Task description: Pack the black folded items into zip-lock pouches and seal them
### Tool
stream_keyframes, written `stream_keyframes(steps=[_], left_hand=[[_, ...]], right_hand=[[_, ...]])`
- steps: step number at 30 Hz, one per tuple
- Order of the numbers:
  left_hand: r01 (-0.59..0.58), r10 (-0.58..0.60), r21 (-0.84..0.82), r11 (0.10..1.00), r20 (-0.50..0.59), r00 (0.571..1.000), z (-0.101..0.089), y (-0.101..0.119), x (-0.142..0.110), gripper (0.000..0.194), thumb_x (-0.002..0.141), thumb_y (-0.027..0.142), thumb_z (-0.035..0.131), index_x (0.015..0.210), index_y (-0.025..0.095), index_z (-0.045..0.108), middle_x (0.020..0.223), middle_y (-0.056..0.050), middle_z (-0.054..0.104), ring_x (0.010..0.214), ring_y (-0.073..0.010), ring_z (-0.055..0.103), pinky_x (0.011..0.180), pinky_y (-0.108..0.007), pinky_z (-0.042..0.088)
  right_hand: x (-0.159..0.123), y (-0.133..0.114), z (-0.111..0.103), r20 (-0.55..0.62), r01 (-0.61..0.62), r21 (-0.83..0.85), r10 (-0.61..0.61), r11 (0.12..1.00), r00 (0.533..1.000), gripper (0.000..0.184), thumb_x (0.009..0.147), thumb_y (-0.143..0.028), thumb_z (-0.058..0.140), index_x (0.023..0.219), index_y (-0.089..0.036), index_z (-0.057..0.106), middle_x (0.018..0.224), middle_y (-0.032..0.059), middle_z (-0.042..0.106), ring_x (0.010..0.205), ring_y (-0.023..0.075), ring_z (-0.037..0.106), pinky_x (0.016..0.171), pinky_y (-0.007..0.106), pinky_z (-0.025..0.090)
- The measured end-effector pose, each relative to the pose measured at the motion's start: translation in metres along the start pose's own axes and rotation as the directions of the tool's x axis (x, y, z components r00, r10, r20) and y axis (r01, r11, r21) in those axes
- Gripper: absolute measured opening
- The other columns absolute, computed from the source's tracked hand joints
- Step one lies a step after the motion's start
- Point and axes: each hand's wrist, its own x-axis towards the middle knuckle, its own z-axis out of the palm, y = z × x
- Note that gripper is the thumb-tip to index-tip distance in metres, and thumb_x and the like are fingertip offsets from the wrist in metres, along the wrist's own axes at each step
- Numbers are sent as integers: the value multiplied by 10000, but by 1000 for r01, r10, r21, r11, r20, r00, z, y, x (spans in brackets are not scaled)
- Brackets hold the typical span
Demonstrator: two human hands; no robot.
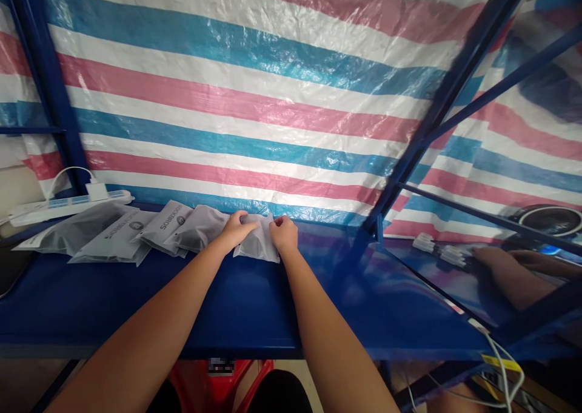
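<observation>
A small frosted plastic bag [258, 243] lies at the back of the blue shelf, between my two hands. My left hand [237, 230] grips its left upper side, the thumb laid across the front. At the upper right edge, the curled fingers of my right hand [285, 232] are closed on the bag; the fingertips are partly hidden. Just left of my left hand is a filled grey bag [202, 225]. Beside it, overlapping in a row, are a bag with printed lettering [166, 228], a larger printed bag [119, 237] and another grey bag [75, 228].
A white power strip [68, 205] with a plugged-in charger [96, 190] is at the back left. Striped plastic sheeting [245, 116] hangs behind the blue shelf [236, 304]. Past the right-hand frame post [409, 152], another person's hand [493, 261] is near small white items [452, 255].
</observation>
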Motion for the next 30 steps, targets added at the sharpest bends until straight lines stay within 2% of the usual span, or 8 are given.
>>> stream_keyframes(steps=[3,9,14,26,30], left_hand=[[-1,1,0,1000,-4,1000,0,-1,1,509,723,357,819,1186,253,635,1330,-115,643,1254,-302,583,1025,-384,473],[-22,22,33,999,4,1000,3,-7,6,521,737,387,804,1205,244,624,1335,-112,635,1256,-293,580,1024,-380,467],[-27,27,23,999,3,1000,5,-10,7,513,746,383,802,1203,242,620,1327,-117,639,1275,-290,574,1024,-367,464],[-45,45,25,999,6,999,4,-9,6,529,756,377,801,1225,211,622,1343,-133,626,1279,-301,560,1031,-370,442],[-47,47,3,999,3,999,5,-9,5,521,750,364,808,1214,210,628,1324,-131,636,1258,-296,573,1023,-366,443]], right_hand=[[0,1,1,26,22,-12,-22,1000,999,89,835,-261,614,884,-215,671,901,106,730,942,274,678,785,335,474],[-1,2,5,49,49,-17,-48,999,998,218,834,-303,647,1017,-186,675,929,120,735,966,279,684,803,332,473],[-1,1,6,24,76,-32,-75,997,997,307,846,-267,631,1140,-188,662,982,102,739,948,264,684,795,325,470],[-3,2,8,-9,102,-62,-102,993,995,156,851,-220,617,999,-186,654,962,74,720,907,220,669,767,295,464],[-4,1,8,-29,104,-31,-105,994,994,189,839,-213,620,1024,-187,644,961,69,716,896,209,661,754,285,463]])
